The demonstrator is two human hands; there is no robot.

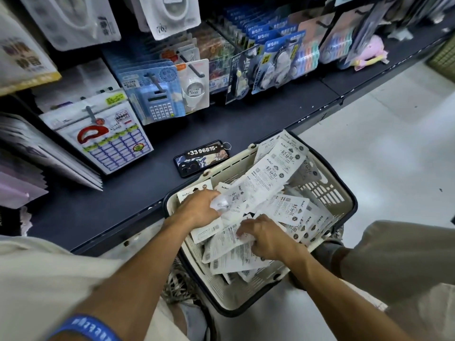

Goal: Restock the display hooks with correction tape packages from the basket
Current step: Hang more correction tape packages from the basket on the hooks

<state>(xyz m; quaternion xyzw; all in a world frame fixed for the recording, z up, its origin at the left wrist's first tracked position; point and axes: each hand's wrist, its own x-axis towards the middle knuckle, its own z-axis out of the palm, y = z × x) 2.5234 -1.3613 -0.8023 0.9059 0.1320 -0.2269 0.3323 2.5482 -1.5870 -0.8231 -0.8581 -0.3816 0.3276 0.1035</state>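
Nearest me, my left forearm carries a blue printed wristband (85, 327), and both arms reach down into the cream slotted plastic shopping basket (322, 190) that sits on the pale floor against the shelf edge. My right hand (264, 236) has its fingers curled onto a white flat correction tape package in the heap; whether it is properly gripped or just being raked aside I cannot tell. My left hand (199, 209) is clamped on another package, thumb and fingers closed around its clear blister bulge. The white printed correction tape packages (275, 175) fill the basket in a loose, overlapping pile, several standing up against the far wall. Just beyond the basket rim, a dark-cased smartphone (200, 158) with a numbered tag lies flat on the dark blue shelf base (221, 124). Farther back, the metal display hooks (194, 66) carry calculators, label sheets and other carded stationery. Judging by how full the basket is, I reckon the restocking is early: I'm gathering stock, with nearly all of it left to hang.
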